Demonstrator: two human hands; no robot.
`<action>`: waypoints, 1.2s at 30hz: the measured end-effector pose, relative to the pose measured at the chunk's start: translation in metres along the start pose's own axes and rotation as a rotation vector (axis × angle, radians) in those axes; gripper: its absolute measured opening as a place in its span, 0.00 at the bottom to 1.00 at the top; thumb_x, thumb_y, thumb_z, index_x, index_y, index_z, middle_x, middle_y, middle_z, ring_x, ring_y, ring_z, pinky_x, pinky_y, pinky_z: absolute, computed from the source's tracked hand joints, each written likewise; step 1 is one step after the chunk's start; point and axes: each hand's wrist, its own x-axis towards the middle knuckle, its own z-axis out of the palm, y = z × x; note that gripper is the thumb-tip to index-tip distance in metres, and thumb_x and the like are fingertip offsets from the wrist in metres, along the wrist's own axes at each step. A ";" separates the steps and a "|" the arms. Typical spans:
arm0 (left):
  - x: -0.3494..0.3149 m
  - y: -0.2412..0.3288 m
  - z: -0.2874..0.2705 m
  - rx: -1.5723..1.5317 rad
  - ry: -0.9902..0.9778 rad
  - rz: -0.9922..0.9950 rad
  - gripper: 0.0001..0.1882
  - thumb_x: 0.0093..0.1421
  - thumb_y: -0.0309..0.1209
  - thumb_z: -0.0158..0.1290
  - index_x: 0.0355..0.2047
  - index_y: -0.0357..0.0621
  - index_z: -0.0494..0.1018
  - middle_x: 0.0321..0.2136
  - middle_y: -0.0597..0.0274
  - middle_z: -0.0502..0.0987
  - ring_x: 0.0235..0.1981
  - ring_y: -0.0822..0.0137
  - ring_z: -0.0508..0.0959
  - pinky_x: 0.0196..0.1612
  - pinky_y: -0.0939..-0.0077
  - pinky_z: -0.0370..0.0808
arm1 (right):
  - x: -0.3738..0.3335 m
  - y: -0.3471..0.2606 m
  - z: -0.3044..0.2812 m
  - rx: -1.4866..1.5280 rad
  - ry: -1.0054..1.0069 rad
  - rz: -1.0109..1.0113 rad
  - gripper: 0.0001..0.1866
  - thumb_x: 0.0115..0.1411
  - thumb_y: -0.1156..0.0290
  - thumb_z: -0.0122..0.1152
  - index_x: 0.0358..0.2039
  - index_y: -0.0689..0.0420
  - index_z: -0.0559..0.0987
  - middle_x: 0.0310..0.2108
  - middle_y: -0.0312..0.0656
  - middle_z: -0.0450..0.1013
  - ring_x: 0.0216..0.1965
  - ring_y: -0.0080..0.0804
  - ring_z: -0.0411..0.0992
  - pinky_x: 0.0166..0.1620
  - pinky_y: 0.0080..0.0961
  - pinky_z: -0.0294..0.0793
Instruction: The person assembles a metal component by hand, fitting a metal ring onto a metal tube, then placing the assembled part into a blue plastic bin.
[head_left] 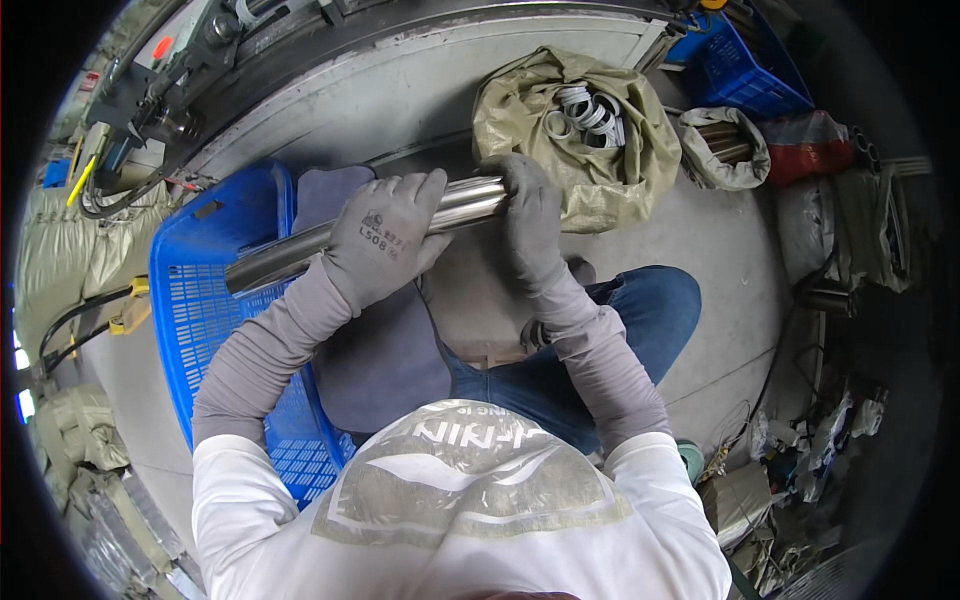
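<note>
Here | metal tubes (468, 204) under left hand (385, 238), fingers wrapped | right hand (531, 212) curled round ends

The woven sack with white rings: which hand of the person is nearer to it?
The right hand, at the end of the metal tubes, beside the lower left of the woven sack. The left hand is farther left, around the tubes, nearer the blue basket.

The gray-gloved right hand (530, 215) hides the right ends of shiny round metal tubes (468, 205) — the far-left dark metal machine (205, 65) is cut off.
</note>
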 end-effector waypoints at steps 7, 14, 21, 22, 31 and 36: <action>0.000 -0.002 0.001 0.032 0.176 0.121 0.38 0.54 0.40 0.67 0.61 0.36 0.67 0.43 0.49 0.79 0.42 0.52 0.81 0.49 0.63 0.77 | 0.007 0.010 0.000 -0.131 -0.016 -0.065 0.16 0.70 0.68 0.45 0.42 0.62 0.81 0.36 0.47 0.78 0.39 0.45 0.78 0.47 0.35 0.76; -0.038 -0.014 0.020 -1.329 0.434 -0.365 0.21 0.70 0.30 0.53 0.58 0.29 0.70 0.52 0.53 0.79 0.51 0.60 0.80 0.57 0.65 0.77 | 0.011 0.057 -0.011 1.003 0.108 0.577 0.20 0.71 0.52 0.51 0.47 0.58 0.78 0.39 0.43 0.79 0.39 0.35 0.81 0.37 0.29 0.84; 0.009 -0.039 -0.086 -1.226 0.901 -0.214 0.16 0.73 0.27 0.48 0.52 0.28 0.79 0.49 0.48 0.83 0.52 0.60 0.83 0.56 0.69 0.79 | 0.045 0.072 -0.001 0.247 -0.015 0.396 0.27 0.66 0.55 0.63 0.54 0.67 0.80 0.50 0.52 0.80 0.55 0.44 0.76 0.60 0.31 0.71; -0.005 -0.049 -0.105 -0.585 0.736 -0.214 0.13 0.70 0.23 0.51 0.50 0.29 0.80 0.48 0.50 0.84 0.45 0.61 0.85 0.47 0.71 0.81 | 0.059 0.093 -0.008 0.092 0.034 0.545 0.28 0.64 0.53 0.63 0.54 0.65 0.81 0.52 0.53 0.79 0.55 0.45 0.76 0.58 0.34 0.73; -0.021 -0.023 -0.018 0.003 0.115 -0.161 0.27 0.50 0.43 0.65 0.48 0.44 0.73 0.36 0.55 0.78 0.38 0.55 0.80 0.40 0.57 0.73 | 0.078 0.172 0.017 -0.720 -0.359 0.614 0.19 0.63 0.53 0.59 0.54 0.39 0.79 0.56 0.53 0.74 0.58 0.52 0.74 0.59 0.45 0.75; -0.019 -0.018 -0.003 0.001 0.051 -0.202 0.22 0.51 0.42 0.64 0.42 0.45 0.71 0.33 0.56 0.78 0.37 0.57 0.81 0.42 0.59 0.76 | 0.073 0.161 -0.007 -0.779 -0.300 0.494 0.16 0.57 0.56 0.66 0.45 0.44 0.85 0.50 0.53 0.78 0.52 0.49 0.78 0.58 0.38 0.76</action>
